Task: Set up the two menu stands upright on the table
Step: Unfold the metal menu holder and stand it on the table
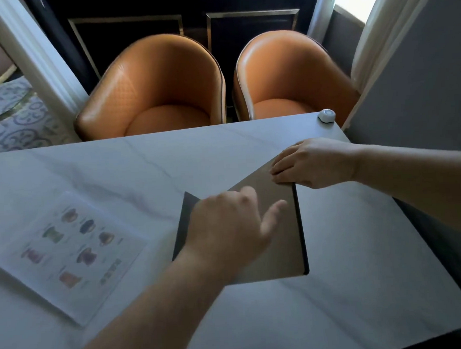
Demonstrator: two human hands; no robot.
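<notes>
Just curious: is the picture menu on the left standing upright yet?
No, the picture menu lies flat on the marble table, untouched by either hand.

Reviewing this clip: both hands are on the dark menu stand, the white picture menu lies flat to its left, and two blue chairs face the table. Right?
Not quite. In the head view the two chairs are orange, not blue. The rest holds: left hand and right hand on the dark menu stand, white picture menu flat beside it.

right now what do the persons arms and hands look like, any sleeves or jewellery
Both arms are bare from the frame edge to the fingers, with no sleeve in view. The left hand and the right hand wear no gloves, and no watch, bracelet or ring is visible on either. The left hand is somewhat blurred, so small details there cannot be made out.
</notes>
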